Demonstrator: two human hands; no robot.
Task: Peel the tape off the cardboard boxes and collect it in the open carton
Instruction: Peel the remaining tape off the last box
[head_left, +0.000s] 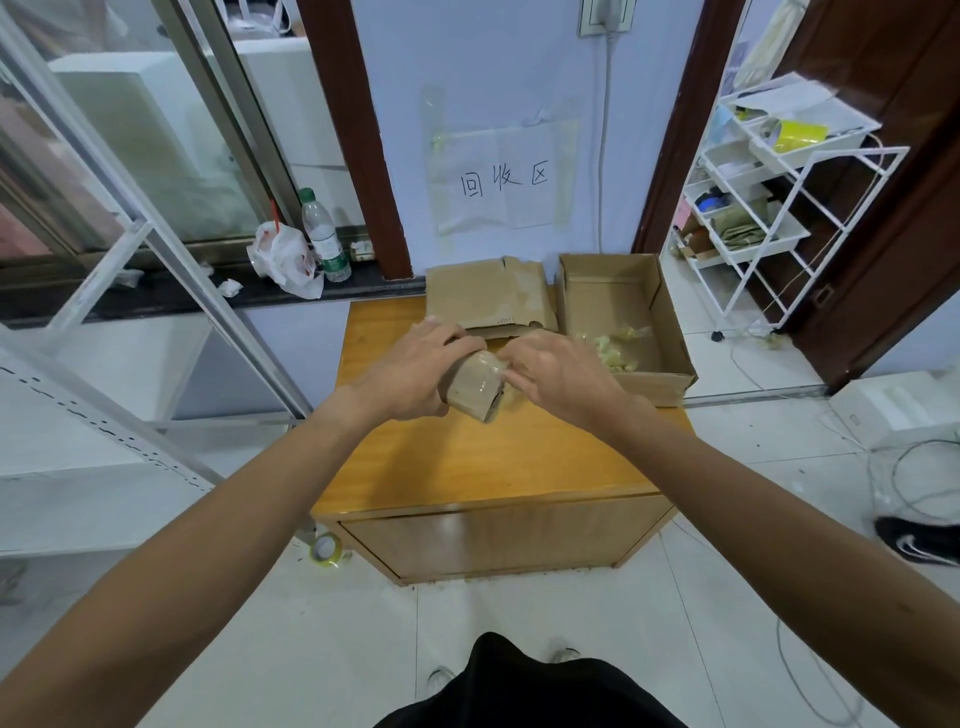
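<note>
Head view: left hand (415, 364) grips small cardboard box (474, 388) above wooden cabinet top (467, 462). The right hand (560, 371) pinches clear tape (492, 364) at box end. Behind, open carton (672, 338) holds crumpled tape scraps (621, 347), beside flattened cardboard (485, 293).

Matt brown cardboard: small box (470, 387), carton (670, 332). Glossy clear plastic tape (491, 366) on box. Cabinet (467, 457) smooth wood, semi-gloss. Rack (860, 151) white metal.

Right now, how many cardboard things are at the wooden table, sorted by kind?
Small taped box: 1
Flattened cardboard pile: 1
Open carton: 1
Total: 3
</note>
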